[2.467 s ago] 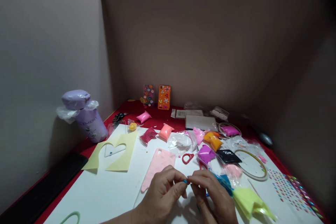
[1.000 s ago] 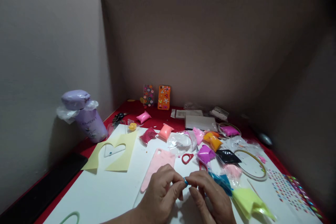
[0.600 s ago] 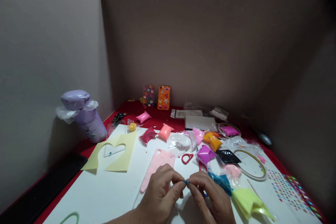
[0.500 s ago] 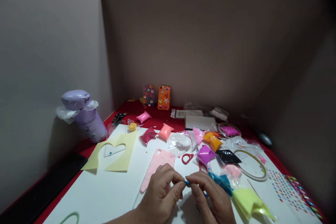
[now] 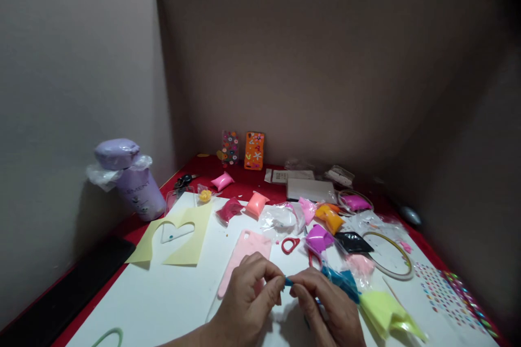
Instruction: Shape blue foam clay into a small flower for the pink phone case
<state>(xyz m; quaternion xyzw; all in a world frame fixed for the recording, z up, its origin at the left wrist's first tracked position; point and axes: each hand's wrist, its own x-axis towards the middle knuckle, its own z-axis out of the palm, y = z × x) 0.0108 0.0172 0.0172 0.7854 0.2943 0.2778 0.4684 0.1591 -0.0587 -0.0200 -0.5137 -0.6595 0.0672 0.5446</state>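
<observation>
Between my two hands is a small blue piece of clay [image 5: 288, 282], pinched at its ends by the fingertips. My left hand [image 5: 254, 295] is closed on its left end, over the lower part of a pink phone case [image 5: 249, 252] lying on white paper. My right hand [image 5: 325, 301] grips the other end, thumb and forefinger pressed together. Just beyond my right hand are a blue clay packet [image 5: 345, 283] and red-handled scissors [image 5: 290, 245], partly hidden. A yellow-green packet [image 5: 388, 314] lies to the right of that hand.
A purple bottle [image 5: 140, 187] stands at the left near yellow paper [image 5: 201, 233] with a heart cut-out. Several clay packets, a black packet [image 5: 353, 242] and a hoop [image 5: 391, 268] lie at the right. Two decorated cases, one orange [image 5: 254, 150], lean on the back wall.
The fingertips have shifted slightly around the blue piece, and a bit more of it shows between them. Everything else looks the same.
</observation>
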